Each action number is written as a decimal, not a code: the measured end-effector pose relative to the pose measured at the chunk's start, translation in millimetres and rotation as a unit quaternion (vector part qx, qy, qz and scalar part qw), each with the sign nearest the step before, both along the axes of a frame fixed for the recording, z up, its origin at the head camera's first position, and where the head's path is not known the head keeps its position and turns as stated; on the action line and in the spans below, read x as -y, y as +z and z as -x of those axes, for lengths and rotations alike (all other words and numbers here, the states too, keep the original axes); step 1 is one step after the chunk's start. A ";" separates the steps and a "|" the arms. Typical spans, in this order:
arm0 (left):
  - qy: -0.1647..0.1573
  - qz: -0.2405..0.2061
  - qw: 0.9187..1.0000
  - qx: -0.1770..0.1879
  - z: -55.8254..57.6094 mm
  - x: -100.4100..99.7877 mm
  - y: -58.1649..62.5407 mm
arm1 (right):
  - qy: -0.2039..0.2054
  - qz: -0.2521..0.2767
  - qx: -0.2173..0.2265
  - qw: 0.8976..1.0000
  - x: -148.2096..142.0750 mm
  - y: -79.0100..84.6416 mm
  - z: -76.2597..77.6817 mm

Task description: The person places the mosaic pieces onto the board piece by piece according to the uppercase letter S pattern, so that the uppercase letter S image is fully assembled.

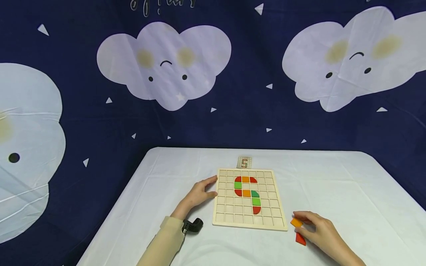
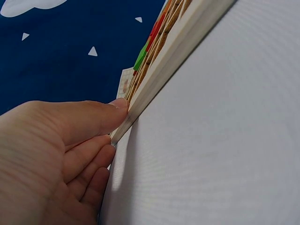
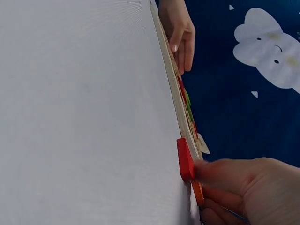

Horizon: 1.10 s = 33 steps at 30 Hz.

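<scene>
A wooden grid board [image 1: 223, 218] lies on the table, with red, orange and green tiles forming an S-like figure in its cells. At its left edge rests my left hand [image 1: 199, 193], index fingertip and thumb spread along the rim. Off the board's lower right corner, my right hand [image 1: 317, 229] has its fingers and thumb curled about an orange square tile [image 1: 296, 222]. Just below that, by the thumb, is a red quarter-round tile [image 1: 300, 239]. The right wrist view shows the red tile [image 3: 185, 159] at the thumb tip and the orange tile [image 3: 198, 193] between thumb and fingers.
A small card [image 1: 244, 162] printed with an S pattern on a grid lies behind the board's far edge. White cloth covers the table [image 1: 332, 184]. Behind it hangs a dark blue curtain [image 1: 246, 122] with clouds. A black wrist device [image 1: 193, 225] sits at the left sleeve.
</scene>
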<state>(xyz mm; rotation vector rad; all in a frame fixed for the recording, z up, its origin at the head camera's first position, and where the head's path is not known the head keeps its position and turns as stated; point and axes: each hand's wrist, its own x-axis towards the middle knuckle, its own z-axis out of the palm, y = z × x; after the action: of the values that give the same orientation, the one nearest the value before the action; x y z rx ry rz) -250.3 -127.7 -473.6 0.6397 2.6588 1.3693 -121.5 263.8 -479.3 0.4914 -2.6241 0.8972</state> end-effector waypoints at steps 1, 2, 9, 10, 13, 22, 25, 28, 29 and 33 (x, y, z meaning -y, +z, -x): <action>0.000 0.000 1.000 0.000 0.1 0.0 0.1 | 0.004 -0.002 -0.014 1.000 0.4 -1.4 0.2; 0.000 0.000 1.000 0.000 0.1 0.1 0.1 | 0.007 -0.003 -0.025 1.000 0.8 -2.3 0.4; 0.001 0.003 1.000 -0.002 -0.4 0.1 0.2 | 0.000 -0.011 -0.046 0.999 1.6 -3.6 0.8; 0.001 0.003 1.000 -0.002 -0.4 0.1 0.2 | -0.002 -0.013 -0.045 0.999 1.7 -3.6 0.7; 0.001 0.004 1.000 -0.003 -0.4 0.0 0.4 | -0.008 -0.016 -0.040 0.999 2.0 -3.6 0.5; 0.001 0.005 1.000 -0.003 -0.5 0.2 -0.1 | -0.015 -0.001 -0.006 1.000 1.2 2.9 1.8; 0.001 0.006 1.000 -0.005 -0.5 0.0 0.2 | -0.020 0.014 -0.004 1.000 -0.5 15.0 4.4; 0.001 0.007 1.000 -0.005 -0.5 -0.3 1.0 | -0.016 0.024 -0.043 0.999 -2.8 27.9 8.8; 0.001 0.007 1.000 -0.005 -0.5 -0.4 0.9 | -0.013 0.029 -0.055 0.998 -3.4 31.7 10.6; -0.001 0.006 1.000 -0.004 -0.6 0.2 0.3 | -0.009 0.030 -0.081 0.996 -2.8 45.2 19.1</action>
<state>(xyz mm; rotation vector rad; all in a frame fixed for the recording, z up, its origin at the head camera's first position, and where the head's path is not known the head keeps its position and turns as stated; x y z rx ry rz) -249.7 -127.9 -473.3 0.6464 2.6696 1.3534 -140.6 266.6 -434.1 0.5020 -2.4453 0.8883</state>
